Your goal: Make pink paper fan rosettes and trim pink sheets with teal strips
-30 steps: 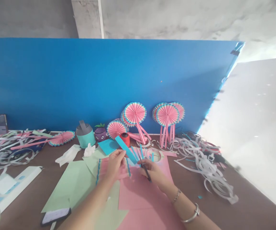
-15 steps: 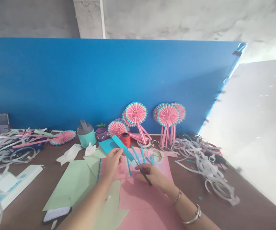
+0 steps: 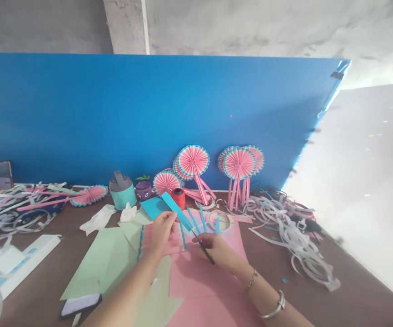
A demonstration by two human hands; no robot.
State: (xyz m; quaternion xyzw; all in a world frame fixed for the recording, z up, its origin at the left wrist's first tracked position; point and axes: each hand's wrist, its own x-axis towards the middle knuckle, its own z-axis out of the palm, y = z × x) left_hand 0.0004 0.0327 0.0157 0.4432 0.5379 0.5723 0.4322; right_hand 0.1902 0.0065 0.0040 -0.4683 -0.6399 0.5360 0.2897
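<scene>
Moved: scissors [image 3: 203,247] sit a bit lower and nearer than before; both hands stayed put.
Left hand [image 3: 160,231]: fingers pinch the blue paper strip [image 3: 176,210].
Right hand [image 3: 216,250]: closed around the scissors.
Strip: long way runs far-left to near-right, toward the blades; right hand is nearer its cut end.
Under: pink paper [image 3: 203,281].
Far: paper fans [image 3: 192,161].

The hands [image 3: 162,231] [image 3: 216,250] meet over sheets [image 3: 199,281] on the table [image 3: 319,299]. Behind them fans [image 3: 239,163] lean against the board [image 3: 114,113]. Scraps [image 3: 291,231] lie right, a power strip [image 3: 15,268] left.
</scene>
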